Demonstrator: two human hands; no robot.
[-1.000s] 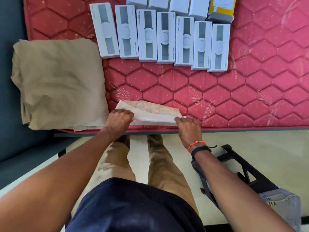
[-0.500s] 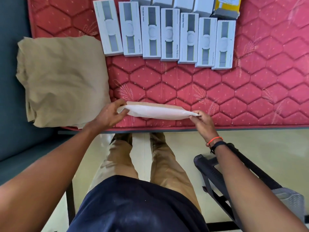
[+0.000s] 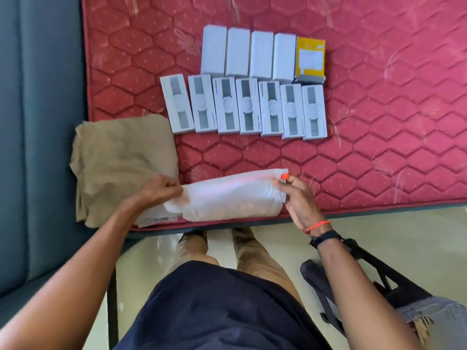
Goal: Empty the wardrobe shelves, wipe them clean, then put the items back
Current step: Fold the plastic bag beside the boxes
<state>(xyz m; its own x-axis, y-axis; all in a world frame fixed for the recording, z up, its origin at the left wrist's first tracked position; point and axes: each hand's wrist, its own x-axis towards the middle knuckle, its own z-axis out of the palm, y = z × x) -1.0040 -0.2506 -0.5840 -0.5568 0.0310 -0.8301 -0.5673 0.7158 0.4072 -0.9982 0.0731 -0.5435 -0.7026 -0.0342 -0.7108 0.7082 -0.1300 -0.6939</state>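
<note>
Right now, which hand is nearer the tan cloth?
Left. The left hand overlaps the cloth's right edge while gripping the bag's left end; the right hand pinches the bag's other end, apart from the cloth.

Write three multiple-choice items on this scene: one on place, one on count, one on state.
1. Where does the folded tan cloth lie? A) on the floor B) at the mattress left edge, beside the white bag C) on top of the boxes
2. How many windowed boxes form the near row? A) five B) seven C) nine
3. How is the white bag held? A) by both hands, one at each end B) by one hand only C) lying untouched
Answers: 1 B, it overhangs the mattress's left edge. 2 B, seven lie side by side. 3 A, the left hand grips one end, the right hand pinches the other.
</note>
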